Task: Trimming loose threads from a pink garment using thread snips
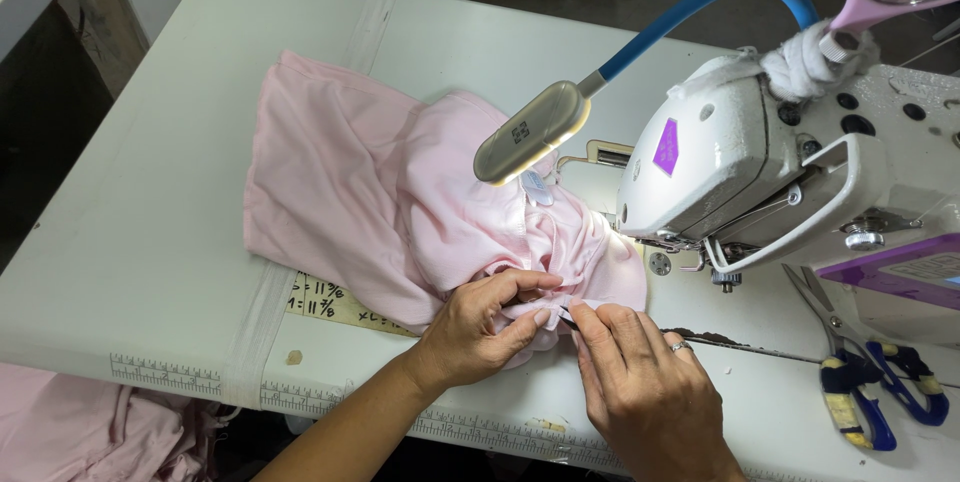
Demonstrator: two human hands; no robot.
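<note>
Pink cloth [400, 192] lies bunched mid-table, left of the machine [740, 152]. Left hand [480, 327] pinches its near edge. Right hand [650, 387] pinches a thin dark tool [566, 317], possibly a seam picker. Best practice: keep the fold taut, tip shallow, strokes short.

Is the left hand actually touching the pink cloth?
Touching. The head view shows the left hand pinching a fold of the pink cloth between fingers and thumb, with no gap.
</note>
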